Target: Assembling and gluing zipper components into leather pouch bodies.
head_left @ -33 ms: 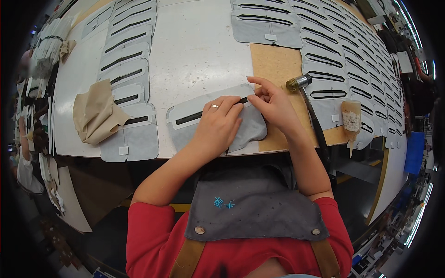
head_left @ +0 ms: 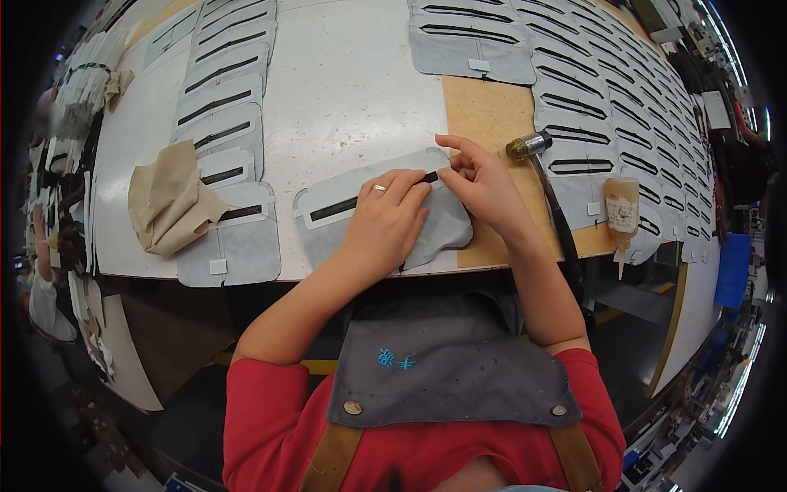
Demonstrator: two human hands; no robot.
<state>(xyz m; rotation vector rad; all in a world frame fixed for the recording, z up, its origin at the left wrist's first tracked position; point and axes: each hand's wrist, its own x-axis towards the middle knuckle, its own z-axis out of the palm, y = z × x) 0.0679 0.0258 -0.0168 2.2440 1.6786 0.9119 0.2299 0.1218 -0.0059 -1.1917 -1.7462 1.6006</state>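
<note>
A grey panel with rounded corners (head_left: 328, 238) lies at the table's front edge, a pale frame and a long black strip (head_left: 334, 210) running along it. My left hand (head_left: 385, 215) rests flat over the panel, its fingertips on the strip near the right end. At that end my right hand (head_left: 485, 190) touches the strip with its thumb. Its index finger is raised apart from the thumb and the other fingers curl; I see nothing held between them. Part of the strip is hidden beneath my left hand.
Similar panels form an overlapping row (head_left: 225, 160) on the left and several rows (head_left: 578, 135) on the right. A beige cloth (head_left: 170, 201) lies on the left row. Right of my hands are a hammer (head_left: 537, 144) and a nozzle bottle (head_left: 621, 205), beside a tan board (head_left: 484, 107).
</note>
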